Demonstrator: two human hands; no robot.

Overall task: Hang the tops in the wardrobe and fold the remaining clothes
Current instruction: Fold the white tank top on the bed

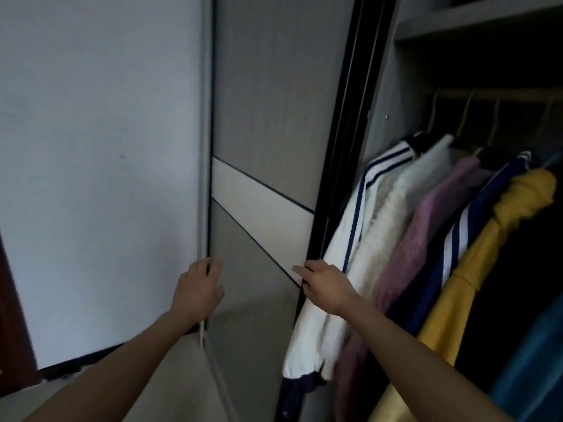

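A pale grey wall fills the view from 7 to 11 o'clock. Next to it, through the centre from 12 to 6 o'clock, stands the wardrobe's sliding door, grey with a slanted white band across it and a black frame along its right edge. The open wardrobe takes up the 1 to 5 o'clock side, dark inside, with a rail at 2 o'clock. The tops hang there side by side on hangers, pressed together. From the door outward they are a white jacket with navy stripes, a cream fleece top, a pink sweater, a navy striped top and a yellow top, with a teal garment at 4 o'clock. The left hand, at 7 o'clock from centre, grips the door's left edge, fingers on either side of it. The right hand, at 5 o'clock from centre, grips the black frame, with its thumb on the door face and its fingers curled round behind, touching the white jacket's sleeve.
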